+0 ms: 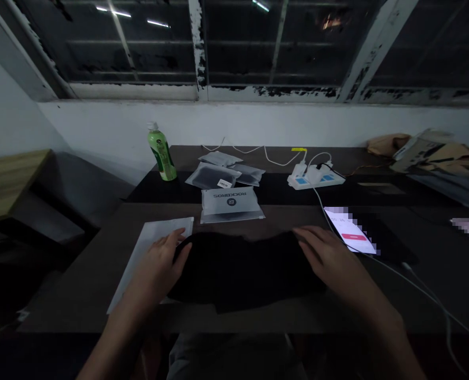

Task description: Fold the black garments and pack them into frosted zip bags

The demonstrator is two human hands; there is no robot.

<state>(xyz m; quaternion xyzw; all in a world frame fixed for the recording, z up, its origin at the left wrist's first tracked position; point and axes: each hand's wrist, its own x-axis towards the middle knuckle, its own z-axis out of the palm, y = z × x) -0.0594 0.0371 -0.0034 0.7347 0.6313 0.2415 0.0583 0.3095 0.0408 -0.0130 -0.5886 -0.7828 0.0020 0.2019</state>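
Note:
A black cloth (246, 269) lies spread on the dark table near its front edge. At the cloth's left end, my left hand (161, 264) has its thumb and fingers around the upper corner, gripping it. My right hand (325, 253) is at the opposite upper corner, its fingers on the fabric; whether they pinch it is hard to make out. Under my left hand and forearm lies a white flat bag or sheet (139, 253). Beyond the cloth sits a frosted zip bag (232, 205) with an upside-down ROCKBROS print.
More frosted bags (210, 175) lie behind, beside a green bottle (162, 153). A white power strip (316, 180) with cables stands back right. A lit phone (351, 232) is right of my right hand; brown packaging (436, 153) sits at the far right.

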